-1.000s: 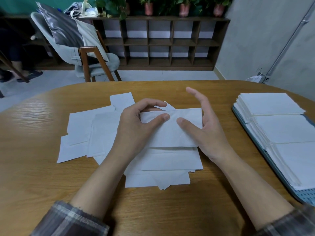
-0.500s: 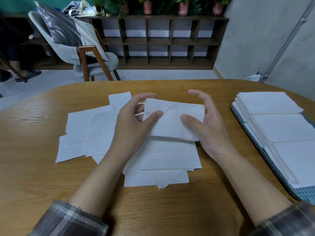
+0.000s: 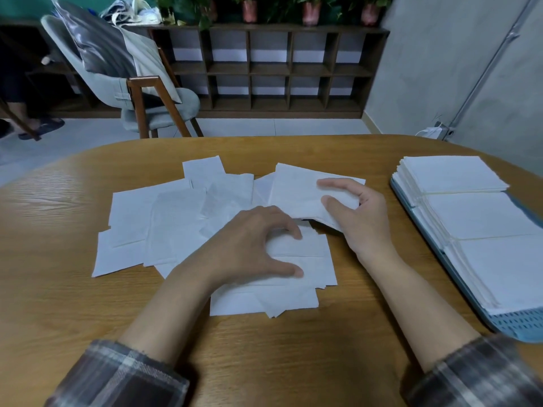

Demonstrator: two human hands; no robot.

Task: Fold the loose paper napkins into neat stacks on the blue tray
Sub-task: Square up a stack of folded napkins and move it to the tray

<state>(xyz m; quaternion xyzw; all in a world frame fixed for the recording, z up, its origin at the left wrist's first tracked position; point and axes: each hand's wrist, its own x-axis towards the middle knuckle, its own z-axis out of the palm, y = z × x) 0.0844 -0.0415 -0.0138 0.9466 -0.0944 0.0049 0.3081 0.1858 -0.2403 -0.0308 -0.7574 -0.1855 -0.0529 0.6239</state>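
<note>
**Right hand (image 3: 360, 214) holds one folded napkin (image 3: 296, 192); left hand (image 3: 249, 251) rests on the heap**

Two bare hands are over one wooden table (image 3: 58, 304), each coming out of a plaid sleeve, and they are apart from each other. The right hand has its thumb and fingers closed on the right end of the one folded napkin and holds it over the far right part of the loose napkins (image 3: 176, 224). The left hand is palm down, nearer to the person, with its fingers bent. Its fingertips and thumb touch the top sheets of the heap, and no sheet shows as pinched between them.

The loose napkins lie flat in one spread heap in the middle of the table. They overlap so much that an exact count cannot be made, but more than six separate sheets show.

One blue tray (image 3: 520, 327) lies at the right edge of the table, well apart from the heap. It carries three stacks of folded napkins in a row: a far stack (image 3: 452, 174), a middle stack (image 3: 476, 215) and a near stack (image 3: 505, 271), each just beside the next. A strip of the tray's perforated floor shows bare at its near end.

Beyond the table stand one grey chair (image 3: 164, 107) with wooden legs and one dark open shelf (image 3: 264, 69) along the wall. Three pink plant pots (image 3: 311, 10) show plainly on top of the shelf.
</note>
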